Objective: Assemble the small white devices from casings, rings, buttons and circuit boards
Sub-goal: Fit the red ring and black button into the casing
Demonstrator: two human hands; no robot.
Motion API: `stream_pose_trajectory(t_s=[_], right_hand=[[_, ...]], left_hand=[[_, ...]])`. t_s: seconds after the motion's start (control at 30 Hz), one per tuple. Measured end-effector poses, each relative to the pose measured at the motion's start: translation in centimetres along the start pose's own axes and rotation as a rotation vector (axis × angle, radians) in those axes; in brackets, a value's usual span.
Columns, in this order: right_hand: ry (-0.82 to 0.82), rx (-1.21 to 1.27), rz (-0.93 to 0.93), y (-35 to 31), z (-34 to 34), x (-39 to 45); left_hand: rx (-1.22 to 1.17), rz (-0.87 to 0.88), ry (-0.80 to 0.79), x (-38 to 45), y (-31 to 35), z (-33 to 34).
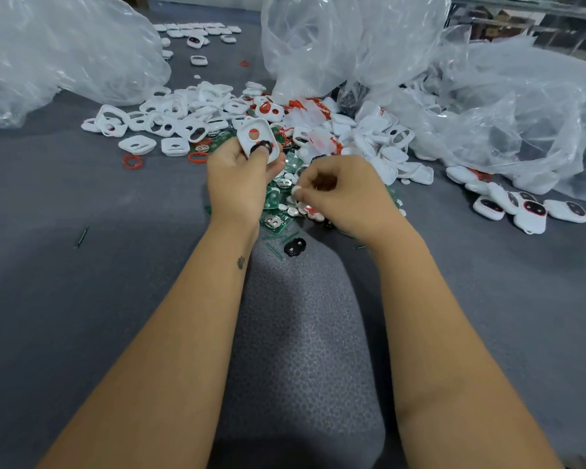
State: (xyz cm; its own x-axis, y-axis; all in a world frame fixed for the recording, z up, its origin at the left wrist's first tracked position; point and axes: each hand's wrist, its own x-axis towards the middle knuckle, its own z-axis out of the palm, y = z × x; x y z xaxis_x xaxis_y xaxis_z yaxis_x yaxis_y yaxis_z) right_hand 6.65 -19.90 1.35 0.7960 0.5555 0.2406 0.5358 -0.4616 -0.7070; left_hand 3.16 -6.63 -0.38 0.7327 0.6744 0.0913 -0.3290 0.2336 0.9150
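- several finished devices [530, 211] lie at right; heaps of loose casings [170, 120] and circuit boards [274, 221] remain.
- left hand [241, 177] grips a white casing [258, 140].
- right hand [339, 194] pinches a small white button [296, 191].

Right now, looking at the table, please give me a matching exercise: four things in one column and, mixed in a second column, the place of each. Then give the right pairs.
Things:
1. white casing
2. small white button
3. loose red ring
4. group of finished devices

Places:
A. alone on the grey mat, left of the piles
B. held in the left hand
C. on the mat at the far right
D. pinched in the right hand

Pairs: 1-B, 2-D, 3-A, 4-C
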Motion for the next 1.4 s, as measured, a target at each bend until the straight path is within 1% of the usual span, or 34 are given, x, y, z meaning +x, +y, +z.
stream_pose_trajectory(t_s=[0.07,0.2,0.3,0.4,0.47,0.67,0.87,1.03,1.4], right_hand=[[0.101,0.163,0.031,0.1,-0.2,-0.1],[0.255,0.359,0.052,-0.1,-0.4,-0.1],[0.291,0.514,0.053,-0.2,-0.6,0.0],[0.306,0.577,0.058,-0.2,-0.7,0.2],[0.321,0.57,0.047,-0.1,-0.7,0.2],[0.352,0.48,0.017,0.0,-0.6,0.2],[0.346,0.359,0.034,-0.2,-0.4,0.1],[0.388,0.236,0.005,-0.3,-0.5,0.1],[0.381,0.18,0.002,-0.1,-0.3,0.2]], left_hand=[[0.01,-0.012,-0.035,-0.1,0.0,0.0],[0.114,-0.01,-0.13,-0.5,0.0,0.1],[0.205,0.004,-0.217,-0.8,0.1,0.3],[0.257,0.019,-0.303,-1.2,0.0,0.5],[0.283,0.021,-0.347,-1.4,0.0,0.7],[0.303,0.009,-0.386,-1.6,0.0,0.8],[0.31,0.015,-0.39,-1.7,-0.1,0.9],[0.3,0.009,-0.394,-1.6,-0.2,0.9],[0.287,-0.008,-0.445,-1.7,-0.3,0.9]])
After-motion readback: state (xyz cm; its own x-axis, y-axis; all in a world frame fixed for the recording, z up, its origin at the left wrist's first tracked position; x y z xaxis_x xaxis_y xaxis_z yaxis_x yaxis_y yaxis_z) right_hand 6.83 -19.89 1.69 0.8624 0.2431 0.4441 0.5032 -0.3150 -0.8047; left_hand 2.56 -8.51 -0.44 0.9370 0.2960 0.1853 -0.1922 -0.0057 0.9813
